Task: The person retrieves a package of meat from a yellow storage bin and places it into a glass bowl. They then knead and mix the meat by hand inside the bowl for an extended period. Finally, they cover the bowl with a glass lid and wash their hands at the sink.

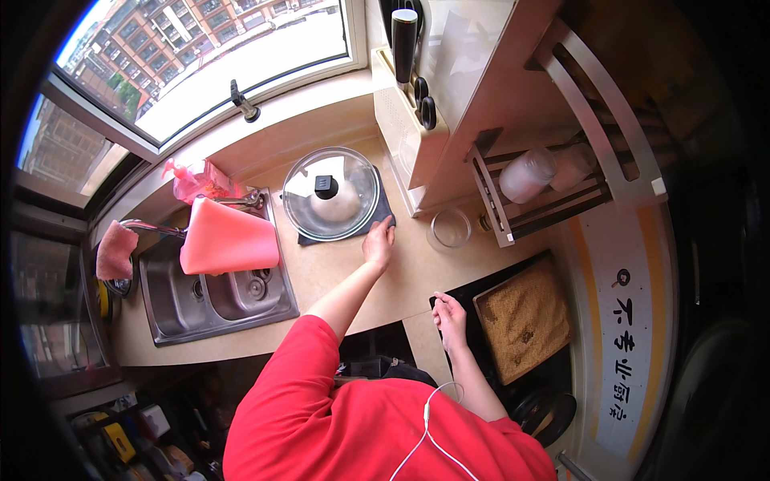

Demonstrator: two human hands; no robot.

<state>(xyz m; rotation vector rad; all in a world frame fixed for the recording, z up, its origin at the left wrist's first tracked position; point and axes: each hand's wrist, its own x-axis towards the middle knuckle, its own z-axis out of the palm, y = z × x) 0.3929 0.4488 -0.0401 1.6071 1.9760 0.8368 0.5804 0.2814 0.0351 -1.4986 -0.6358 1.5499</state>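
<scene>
A round glass lid (304, 210) with a black knob covers a whitish rounded mass (334, 203), perhaps dough; what holds it is hard to make out. Under this lies a dark folded cloth (382, 210) on the counter. My left hand (379, 245) has its fingers pinched at the cloth's near right corner. With fingers loosely curled and nothing visible in them, my right hand (450, 320) hovers by the left edge of a black cooktop (463, 300). Nearest to it is a square tan board or tray (526, 318) with a grainy surface, lying on the cooktop.
To the left is a double steel sink (174, 300), partly hidden by a pink sheet-like item (228, 237) over the tap. A clear glass bowl (450, 228) sits right of the lid. A knife block (415, 129) with scissors and a pull-down rack (499, 204) with jars stand beyond.
</scene>
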